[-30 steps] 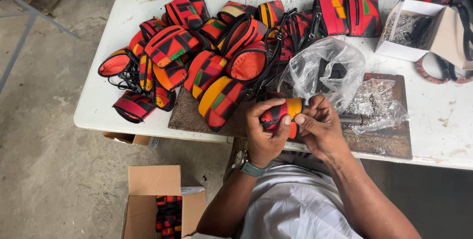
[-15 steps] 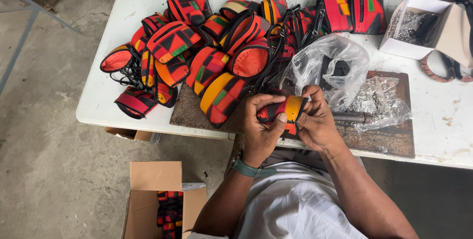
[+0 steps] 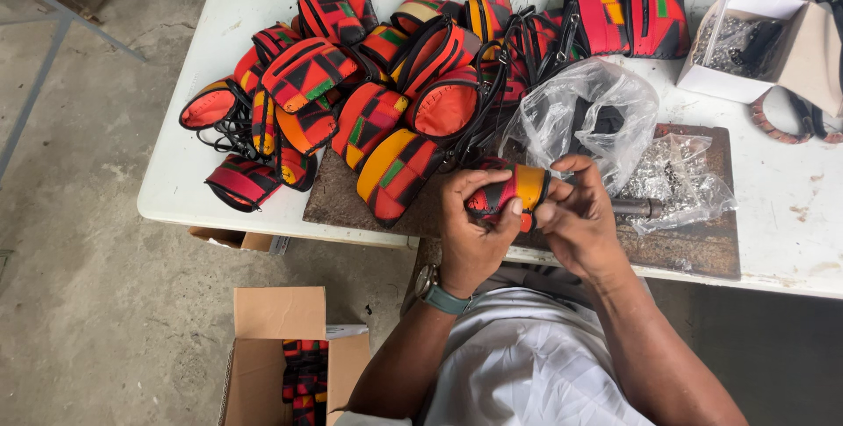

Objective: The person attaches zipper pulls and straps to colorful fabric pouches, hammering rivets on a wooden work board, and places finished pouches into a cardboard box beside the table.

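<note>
Between both hands, a small red-and-orange pouch is gripped over the table's near edge, wrapped tight by the left hand and pinched at its end by the right hand. Just beyond the grip a clear bag is seen, with a pouch pile off to its left.

1. White table, scuffed top, on concrete floor.
2. On the table: heap of red, orange and black patterned pouches; dark work board at near edge; white box at far right.
3. On the floor: open cardboard box.
</note>
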